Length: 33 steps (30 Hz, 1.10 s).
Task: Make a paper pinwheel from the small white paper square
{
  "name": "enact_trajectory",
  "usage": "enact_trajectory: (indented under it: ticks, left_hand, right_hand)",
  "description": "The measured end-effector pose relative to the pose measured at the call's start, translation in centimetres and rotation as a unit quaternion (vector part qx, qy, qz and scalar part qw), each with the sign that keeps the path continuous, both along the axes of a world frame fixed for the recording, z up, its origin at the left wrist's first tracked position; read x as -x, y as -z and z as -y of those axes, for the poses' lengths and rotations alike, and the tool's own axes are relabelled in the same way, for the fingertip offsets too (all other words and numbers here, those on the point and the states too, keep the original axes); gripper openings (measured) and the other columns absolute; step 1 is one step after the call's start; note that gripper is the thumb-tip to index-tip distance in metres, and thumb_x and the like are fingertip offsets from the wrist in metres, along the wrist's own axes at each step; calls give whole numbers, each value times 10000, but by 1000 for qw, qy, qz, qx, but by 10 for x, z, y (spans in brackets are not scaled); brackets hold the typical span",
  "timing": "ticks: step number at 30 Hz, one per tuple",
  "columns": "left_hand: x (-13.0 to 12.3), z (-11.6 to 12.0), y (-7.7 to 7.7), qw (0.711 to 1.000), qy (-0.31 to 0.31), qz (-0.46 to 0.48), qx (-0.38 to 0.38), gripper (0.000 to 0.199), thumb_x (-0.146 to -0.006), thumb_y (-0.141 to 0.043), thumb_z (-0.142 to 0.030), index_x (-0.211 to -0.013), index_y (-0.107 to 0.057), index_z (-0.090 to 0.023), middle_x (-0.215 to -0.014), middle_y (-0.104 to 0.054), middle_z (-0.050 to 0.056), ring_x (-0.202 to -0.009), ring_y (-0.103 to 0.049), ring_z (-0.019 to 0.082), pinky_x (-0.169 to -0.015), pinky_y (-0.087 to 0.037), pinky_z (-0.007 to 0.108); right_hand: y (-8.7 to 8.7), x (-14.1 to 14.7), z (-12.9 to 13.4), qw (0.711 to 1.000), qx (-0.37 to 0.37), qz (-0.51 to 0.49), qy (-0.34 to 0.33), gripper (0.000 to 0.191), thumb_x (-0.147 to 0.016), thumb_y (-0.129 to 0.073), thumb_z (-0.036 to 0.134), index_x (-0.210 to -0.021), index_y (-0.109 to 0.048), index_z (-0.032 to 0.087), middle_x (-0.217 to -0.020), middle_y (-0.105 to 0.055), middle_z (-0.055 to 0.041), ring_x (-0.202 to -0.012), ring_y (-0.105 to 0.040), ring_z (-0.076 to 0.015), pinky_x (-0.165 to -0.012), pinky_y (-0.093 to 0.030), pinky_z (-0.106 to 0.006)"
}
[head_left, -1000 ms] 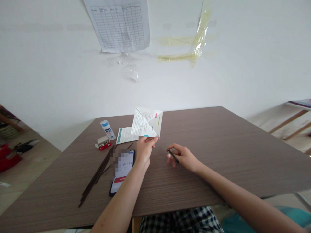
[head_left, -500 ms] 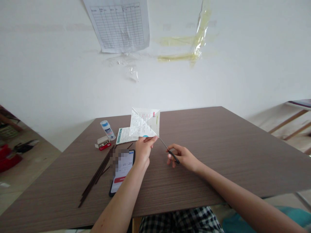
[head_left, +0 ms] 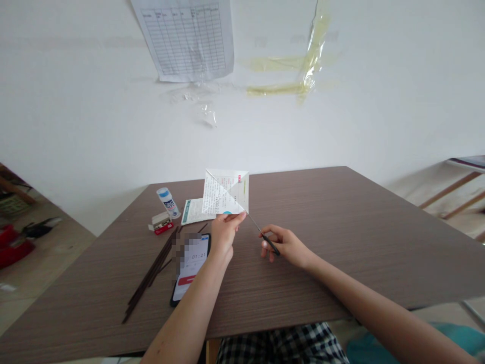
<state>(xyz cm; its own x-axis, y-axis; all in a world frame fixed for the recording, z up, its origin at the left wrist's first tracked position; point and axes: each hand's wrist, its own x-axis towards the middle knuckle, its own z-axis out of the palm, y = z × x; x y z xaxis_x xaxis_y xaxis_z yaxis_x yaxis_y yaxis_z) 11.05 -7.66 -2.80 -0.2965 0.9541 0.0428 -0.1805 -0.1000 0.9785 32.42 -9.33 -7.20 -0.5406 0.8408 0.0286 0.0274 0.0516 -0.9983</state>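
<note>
A creased sheet of printed paper (head_left: pixel 227 194) is pinched at its lower edge by my left hand (head_left: pixel 223 233), thumb on top. Diagonal folds cross the sheet. My right hand (head_left: pixel 282 243) is closed on the black handles of a pair of scissors (head_left: pixel 272 244). The thin blades point up and left and meet the sheet's lower right corner, close to my left thumb. Whether the blades are apart cannot be made out. Behind the sheet, a second printed paper (head_left: pixel 192 211) lies on the table.
On the brown table (head_left: pixel 341 227), a glue bottle (head_left: pixel 168 203) and a small red-and-white box (head_left: pixel 161 223) stand at the left. Several dark thin sticks (head_left: pixel 151 273) lie beside a phone (head_left: pixel 191 268) showing a timer. A white wall (head_left: pixel 284 131) rises behind the table.
The phone's timer has gone from 01:20 to 01:21. Both hands, the paper and the scissors look almost unmoved.
</note>
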Motion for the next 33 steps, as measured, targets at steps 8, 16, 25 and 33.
enact_trajectory:
  ticks: [8, 16, 25, 33]
  left_hand:
    - [1, 1, -1, 1000, 0, -5, 8, 459, -495, -1083, -449, -620, -694, -239, -599, -651, -12, -687, -586, 185, -664, -383, 313]
    - [1, 2, 0, 999, 14, -13, 26, 456, -482, -1093, -457, -637, -730, -229, -620, -695, -1, -693, -617, 195, -684, -420, 319]
    - [0, 1, -2, 998, 41, -14, 39, 417, -451, -1077, -442, -666, -805, -212, -698, -777, 41, -656, -576, 167, -662, -392, 308]
    - [0, 3, -2, 998, 46, -13, 38, 432, -456, -1092, -465, -639, -789, -218, -627, -710, 12, -642, -555, 160, -664, -404, 309]
  right_hand:
    - [5, -1, -3, 1000, -4, 3, 1, 514, -933, -907, 665, -1153, -707, 246, -837, -864, -46, -597, -710, -199, -664, -572, -351]
    - [2, 0, -1, 1000, -8, -2, 7, 514, -930, -900, 656, -1148, -683, 243, -842, -864, -54, -607, -717, -203, -664, -569, -352]
    - [0, 0, -1, 1000, -12, -7, 13, 492, -928, -898, 636, -1141, -687, 246, -821, -857, -41, -601, -707, -197, -658, -561, -347]
    - [2, 0, -2, 1000, -14, -5, 14, 509, -937, -896, 656, -1165, -699, 246, -822, -853, -39, -603, -707, -200, -665, -555, -352]
